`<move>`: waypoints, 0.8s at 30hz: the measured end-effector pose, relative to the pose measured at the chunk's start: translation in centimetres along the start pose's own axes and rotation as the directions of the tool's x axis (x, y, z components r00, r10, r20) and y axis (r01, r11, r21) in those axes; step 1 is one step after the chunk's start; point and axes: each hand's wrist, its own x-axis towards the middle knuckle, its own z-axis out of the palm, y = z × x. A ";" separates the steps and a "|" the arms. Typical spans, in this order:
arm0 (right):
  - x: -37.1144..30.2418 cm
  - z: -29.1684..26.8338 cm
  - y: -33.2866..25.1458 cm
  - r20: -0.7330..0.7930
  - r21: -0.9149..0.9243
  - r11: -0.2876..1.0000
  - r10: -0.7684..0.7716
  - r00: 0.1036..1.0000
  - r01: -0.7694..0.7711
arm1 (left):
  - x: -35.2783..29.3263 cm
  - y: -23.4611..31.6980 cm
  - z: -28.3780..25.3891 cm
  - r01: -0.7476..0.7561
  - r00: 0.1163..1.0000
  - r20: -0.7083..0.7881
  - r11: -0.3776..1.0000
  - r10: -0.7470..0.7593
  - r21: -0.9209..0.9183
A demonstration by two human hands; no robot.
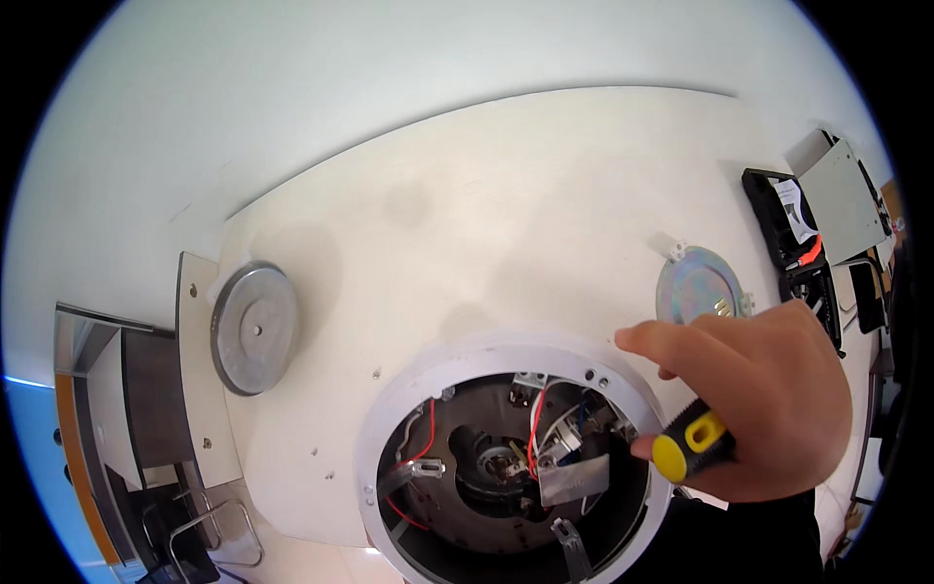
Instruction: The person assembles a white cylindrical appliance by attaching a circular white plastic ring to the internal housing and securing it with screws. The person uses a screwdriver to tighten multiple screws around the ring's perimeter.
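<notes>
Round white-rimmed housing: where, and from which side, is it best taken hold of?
Probably by the white rim of the housing, with the grip coming from the left: this broad band encircles the red wires, while the right hand, holding a yellow-and-black tool handle, occupies the right side.

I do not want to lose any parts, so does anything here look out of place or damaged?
Yes, a little: three small metal pieces lie loose on the table, left of the open round case, where they could be lost. Red wires loop loosely inside it, perhaps normally. I see no clear damage.
</notes>
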 end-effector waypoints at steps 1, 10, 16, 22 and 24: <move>0.0 0.0 0.0 -0.002 0.012 1.000 0.002 1.000 -0.001 | 0.0 -0.1 0.0 0.010 1.000 -0.009 1.000 -0.010 0.006; 0.6 1.3 -0.8 -0.016 -0.067 0.997 -0.040 0.999 0.039 | 0.0 -1.4 0.6 0.041 0.997 -0.070 0.999 -0.041 -0.010; 0.9 1.2 -0.7 0.007 -0.103 0.994 -0.045 0.999 0.046 | -0.2 -1.6 0.5 0.054 0.993 -0.103 0.998 -0.055 -0.015; 0.9 1.6 0.3 0.051 -0.089 0.987 -0.133 0.990 0.137 | -0.6 -1.7 0.2 0.050 0.992 -0.114 0.999 -0.052 -0.021; 1.3 1.2 0.1 0.077 -0.100 0.982 -0.153 0.985 0.160 | -1.0 -1.3 0.4 0.049 0.989 -0.136 0.999 -0.051 -0.023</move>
